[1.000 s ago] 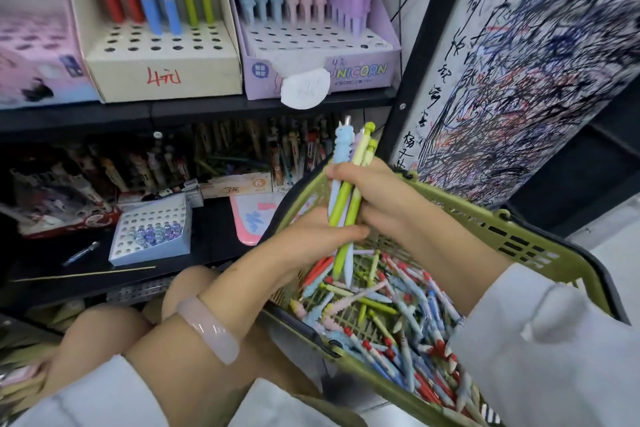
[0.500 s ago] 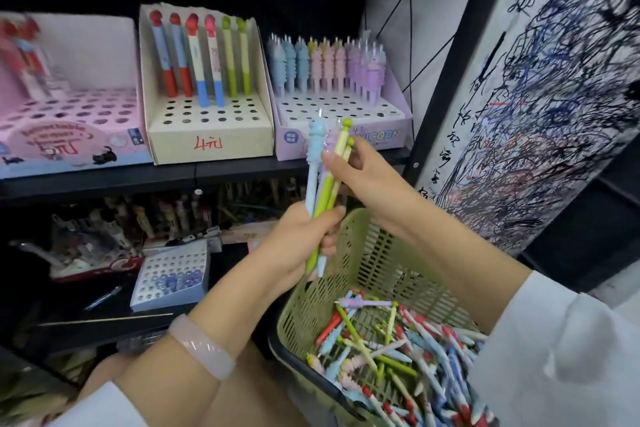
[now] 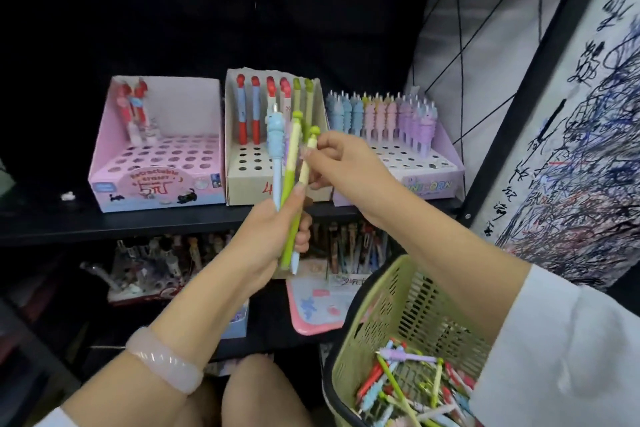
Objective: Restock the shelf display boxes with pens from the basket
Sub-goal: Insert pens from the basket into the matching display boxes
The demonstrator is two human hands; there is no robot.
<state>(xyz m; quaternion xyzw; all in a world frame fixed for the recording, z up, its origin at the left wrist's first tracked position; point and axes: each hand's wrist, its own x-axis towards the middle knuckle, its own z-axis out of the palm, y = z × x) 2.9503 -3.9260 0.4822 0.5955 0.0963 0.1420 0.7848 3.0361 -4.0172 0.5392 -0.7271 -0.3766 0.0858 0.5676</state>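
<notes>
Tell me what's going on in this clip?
A person is restocking pens. The left hand grips a small bunch of green and blue pens upright, while the right hand pinches one green-capped pen from it. The beige cardboard display box behind has open holes. The green plastic basket holds many loose pens.

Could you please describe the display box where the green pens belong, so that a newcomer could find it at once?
On the upper black shelf stand three display boxes in a row. Take the middle one, the beige cardboard box, between the pink box and the lilac unicorn box. It alone is plain beige, with red-capped and green pens along its back row.
</notes>
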